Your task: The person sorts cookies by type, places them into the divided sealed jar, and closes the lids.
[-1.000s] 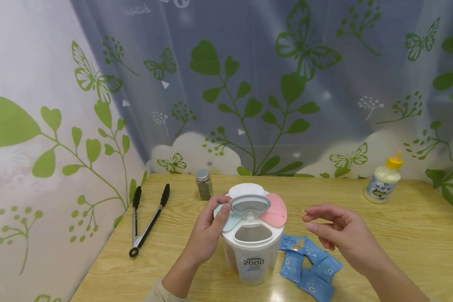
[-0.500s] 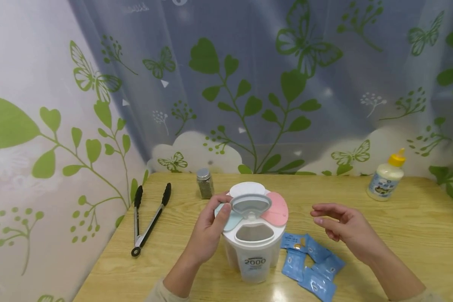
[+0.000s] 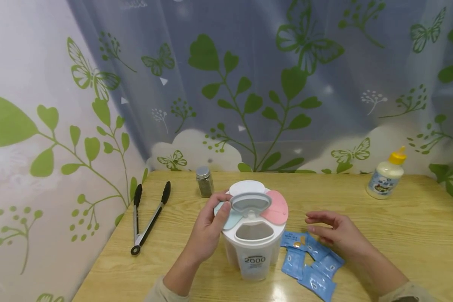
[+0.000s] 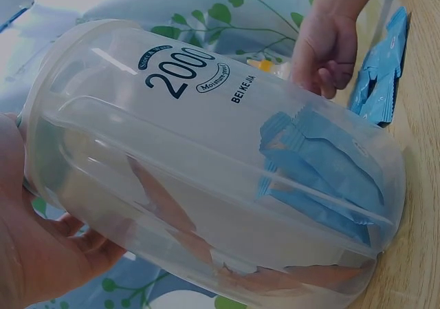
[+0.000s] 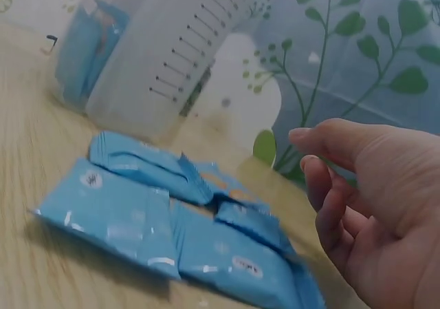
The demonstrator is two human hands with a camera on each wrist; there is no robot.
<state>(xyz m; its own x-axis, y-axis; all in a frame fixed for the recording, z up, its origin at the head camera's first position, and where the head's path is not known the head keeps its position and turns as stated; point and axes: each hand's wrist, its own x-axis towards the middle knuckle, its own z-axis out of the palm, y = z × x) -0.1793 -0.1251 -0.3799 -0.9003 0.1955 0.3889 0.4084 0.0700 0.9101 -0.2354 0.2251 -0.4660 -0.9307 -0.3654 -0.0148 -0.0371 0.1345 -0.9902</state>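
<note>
In the head view a clear storage canister [image 3: 254, 264] marked 2000 stands upright on the table. Its lid has blue, pink and white flaps; the front flap [image 3: 251, 202] is raised over an uncovered opening. My left hand [image 3: 205, 233] grips the lid's left edge, thumb on top by the blue flap. Blue packets [image 4: 323, 164] lie at the canister's bottom in the left wrist view, with brownish shapes [image 4: 165, 199] showing through another section. My right hand [image 3: 339, 233], fingers loosely bent and holding nothing, hovers just above several blue sachets [image 3: 317, 283] right of the canister.
Tongs [image 3: 148, 228] with black tips lie spread at the left. Behind the canister stands a small jar [image 3: 205, 182] with a grey lid. A yellow-capped squeeze bottle [image 3: 385, 178] is at the back right. Patterned curtain [image 3: 249, 105] rises behind the table.
My right hand drew slightly right, then came back left and lower toward the sachets. The left hand keeps its hold and the canister stays put.
</note>
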